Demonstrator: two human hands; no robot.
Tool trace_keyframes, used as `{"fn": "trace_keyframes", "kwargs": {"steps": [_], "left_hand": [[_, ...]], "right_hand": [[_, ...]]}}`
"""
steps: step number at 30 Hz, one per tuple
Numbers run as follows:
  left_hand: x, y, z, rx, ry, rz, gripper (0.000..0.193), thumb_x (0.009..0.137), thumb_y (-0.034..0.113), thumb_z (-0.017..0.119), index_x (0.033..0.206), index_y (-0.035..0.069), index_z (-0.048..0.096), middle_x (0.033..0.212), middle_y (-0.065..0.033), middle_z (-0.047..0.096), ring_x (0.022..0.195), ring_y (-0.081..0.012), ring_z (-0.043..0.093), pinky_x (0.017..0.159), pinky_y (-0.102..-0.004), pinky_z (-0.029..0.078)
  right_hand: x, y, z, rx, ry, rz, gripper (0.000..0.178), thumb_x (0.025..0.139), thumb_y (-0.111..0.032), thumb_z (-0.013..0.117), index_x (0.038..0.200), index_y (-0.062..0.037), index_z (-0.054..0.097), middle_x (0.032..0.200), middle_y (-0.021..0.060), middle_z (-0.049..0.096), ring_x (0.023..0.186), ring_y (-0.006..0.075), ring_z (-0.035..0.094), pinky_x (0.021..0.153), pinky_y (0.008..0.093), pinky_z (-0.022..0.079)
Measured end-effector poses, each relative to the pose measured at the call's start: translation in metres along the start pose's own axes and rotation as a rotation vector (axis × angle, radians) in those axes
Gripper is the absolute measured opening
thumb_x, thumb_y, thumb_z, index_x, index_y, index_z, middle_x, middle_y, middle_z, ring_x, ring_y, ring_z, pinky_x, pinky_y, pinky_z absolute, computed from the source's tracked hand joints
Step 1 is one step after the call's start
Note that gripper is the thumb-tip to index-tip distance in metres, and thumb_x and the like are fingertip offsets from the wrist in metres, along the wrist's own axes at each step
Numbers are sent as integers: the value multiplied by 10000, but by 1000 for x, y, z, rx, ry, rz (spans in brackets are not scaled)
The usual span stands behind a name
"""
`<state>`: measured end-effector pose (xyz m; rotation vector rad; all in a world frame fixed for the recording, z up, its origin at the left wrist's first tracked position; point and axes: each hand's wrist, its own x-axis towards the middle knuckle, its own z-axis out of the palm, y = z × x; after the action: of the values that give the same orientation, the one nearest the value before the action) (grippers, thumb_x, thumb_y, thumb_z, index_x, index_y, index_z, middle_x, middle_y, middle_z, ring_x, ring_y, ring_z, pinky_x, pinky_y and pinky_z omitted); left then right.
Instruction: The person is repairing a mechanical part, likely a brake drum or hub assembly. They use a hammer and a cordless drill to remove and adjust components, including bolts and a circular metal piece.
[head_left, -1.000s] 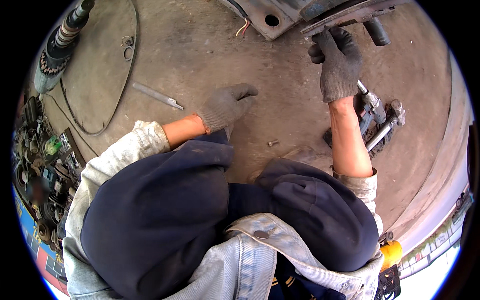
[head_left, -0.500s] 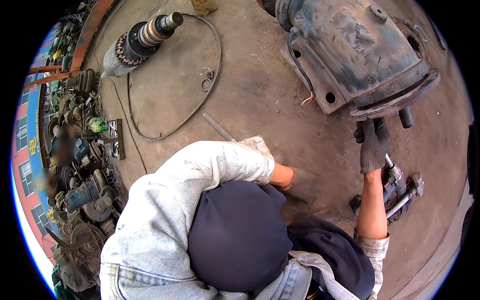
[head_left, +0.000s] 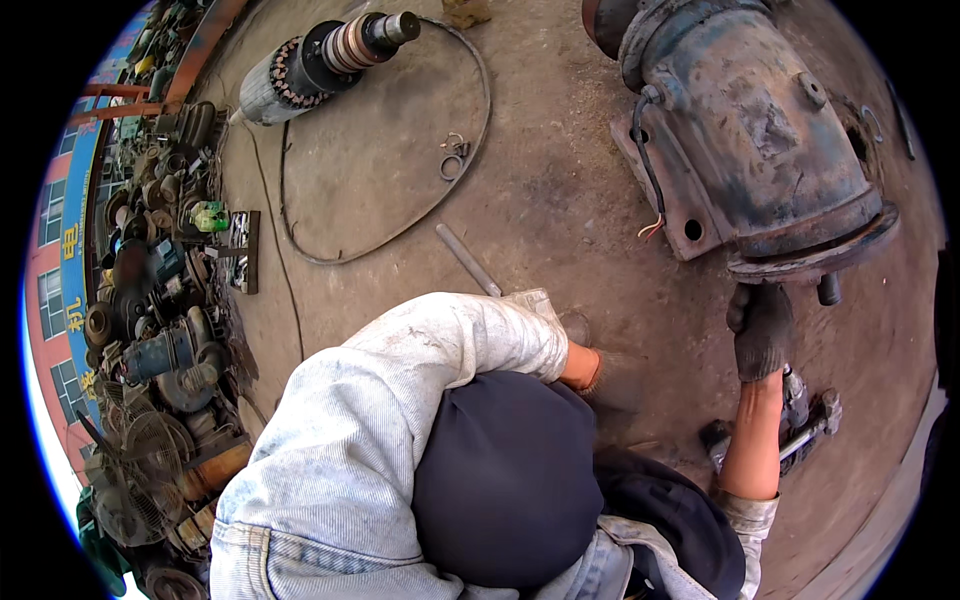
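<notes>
A worn electric motor housing [head_left: 760, 150] lies at the far right, its round end flange [head_left: 850, 250] toward me. Just under that flange is my right hand [head_left: 762, 335] in a dark glove. Its fingers are curled at the flange's edge, and whatever they close on is hidden. Beside it a dark peg [head_left: 828, 290] sticks out from the flange. My left hand [head_left: 612, 384], also gloved, is low over the floor in front of me and smeared by motion. I cannot see its fingers or anything in them. A metal rod [head_left: 466, 258] lies beyond my left sleeve, its near end hidden.
A rotor [head_left: 300, 75] with copper rings lies at the far left, beside a looped black cable [head_left: 488, 110] and a small ring-shaped part [head_left: 452, 166]. Tools with shiny shafts [head_left: 800, 440] lie by my right forearm. Scrap motors and fans [head_left: 165, 375] pile up along the left.
The view has shifted, so the housing and rotor sit farther right. My right hand's fingers, spread against the flange before, now look more curled. My left hand stays blurred in about the same place.
</notes>
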<state>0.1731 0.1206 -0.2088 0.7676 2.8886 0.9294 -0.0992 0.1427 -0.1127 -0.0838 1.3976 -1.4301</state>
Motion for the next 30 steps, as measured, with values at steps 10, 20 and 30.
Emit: {"fn": "trace_keyframes", "kwargs": {"steps": [10,20,30], "left_hand": [[-40,-41,-118,-29,140,-424,203,984,186,690,1147,143,803,1075,-110,772,1014,-303,748,879,-456,586],[-257,-148,-185,78,1106,-1705,404,1054,323,674,1333,47,769,1339,-241,767,1240,-375,754,1028,-446,577],[-335,-179,-211,186,680,-1872,374,999,363,716,1261,116,819,1213,-213,809,1163,-379,772,995,-449,582]], "right_hand": [[0,-4,-13,-260,84,-116,311,1156,-366,634,1104,-63,676,880,22,666,679,113,587,581,294,435],[-2,6,-3,-319,140,-247,297,1161,-368,606,1108,-80,661,860,7,654,666,91,560,558,270,399],[-9,2,14,-132,133,-82,300,1176,-387,586,1101,-107,666,826,-9,620,663,105,558,572,267,402]]}}
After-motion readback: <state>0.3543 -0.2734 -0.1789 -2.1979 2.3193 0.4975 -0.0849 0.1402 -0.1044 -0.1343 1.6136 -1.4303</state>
